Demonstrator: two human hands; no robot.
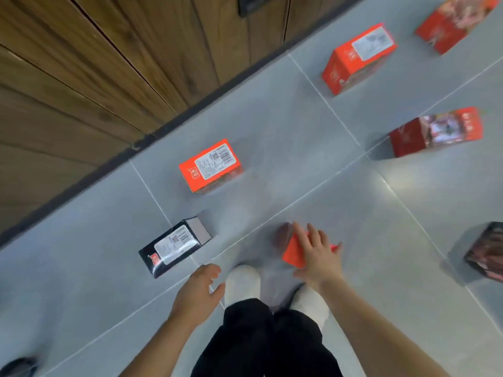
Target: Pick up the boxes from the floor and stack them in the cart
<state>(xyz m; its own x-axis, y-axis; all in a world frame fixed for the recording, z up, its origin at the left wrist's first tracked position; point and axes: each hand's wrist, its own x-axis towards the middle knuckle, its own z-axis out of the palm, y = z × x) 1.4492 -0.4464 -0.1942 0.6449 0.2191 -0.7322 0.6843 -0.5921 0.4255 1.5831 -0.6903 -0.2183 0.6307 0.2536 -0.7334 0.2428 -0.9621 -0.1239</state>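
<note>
**Right hand on the nearest red box, cart not in view**

The right hand lies on top of a small red box that stands on the grey floor just in front of the feet. The fingers are spread over the box and bend slightly over its far edge; a full grasp is not yet visible, and the picture is blurred there. The left hand is free, its fingers loosely curled, and it hangs near the black box without touching it.

More boxes lie apart on the floor: an orange box closer to the wooden wall, and several red ones farther right. The cart cannot be seen.

The red box looks like thin printed cardboard, so I judge it light and stiff enough, but its glossy faces may slip and its walls may dent under a hard squeeze. A good hold would be across the two long sides, thumb on one and fingers on the other, near the middle. One hand seems enough.
</note>
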